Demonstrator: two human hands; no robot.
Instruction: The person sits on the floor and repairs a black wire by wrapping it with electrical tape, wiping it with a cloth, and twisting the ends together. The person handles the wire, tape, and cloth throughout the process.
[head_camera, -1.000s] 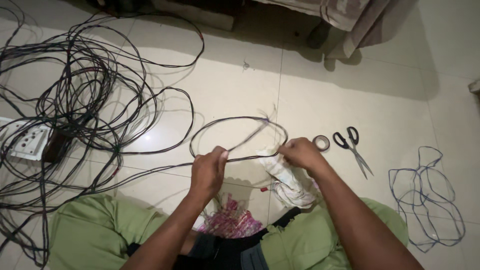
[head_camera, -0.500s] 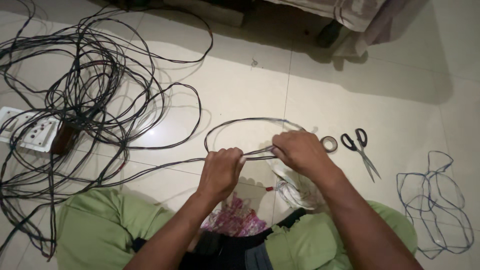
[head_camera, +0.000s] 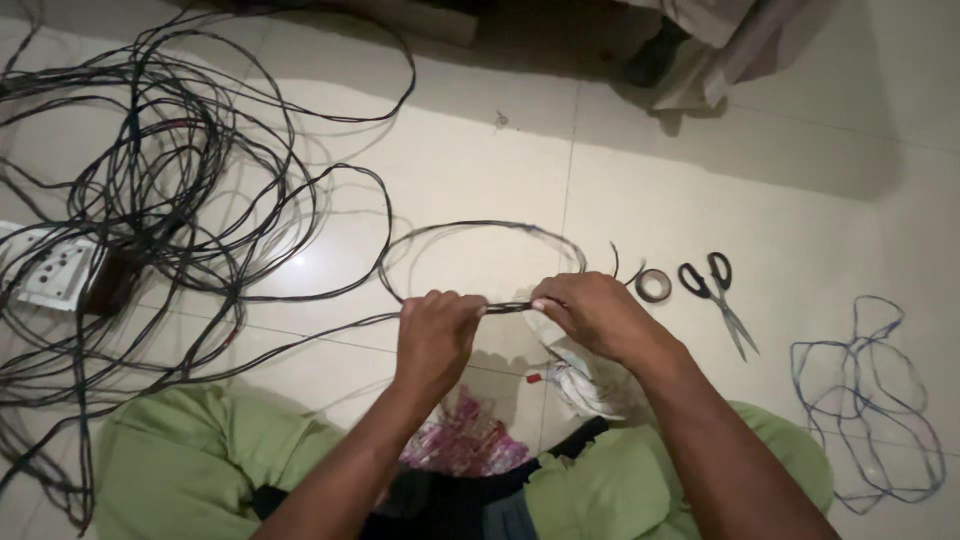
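Both hands have drawn closer together than they were a moment ago, and the wire loop beyond them now lies rounder on the floor. The left hand (head_camera: 435, 330) is closed in a fist around the dark wire (head_camera: 508, 307), and the right hand (head_camera: 590, 312) pinches the same wire just beside it, so only a short stretch shows between the two. From that grip the wire loop (head_camera: 480, 228) runs out over the pale floor tiles (head_camera: 760, 190) and back. The long remainder trails left into the big tangle of cable (head_camera: 170, 190), which lies around a white socket board (head_camera: 52, 272).

To the right of the hands sit a small roll of tape (head_camera: 654, 285) and black-handled scissors (head_camera: 717, 298), with a separate coil of bluish wire (head_camera: 868, 400) well apart beyond them. White crumpled plastic (head_camera: 580, 375) lies under the right wrist, and a pink patterned wrapper (head_camera: 465, 445) lies between the knees.

As a judgement, this grip works best if the left fist stays firm as the anchor while the right fingers do the fine turning, with the loop kept flat so it does not spring or kink.
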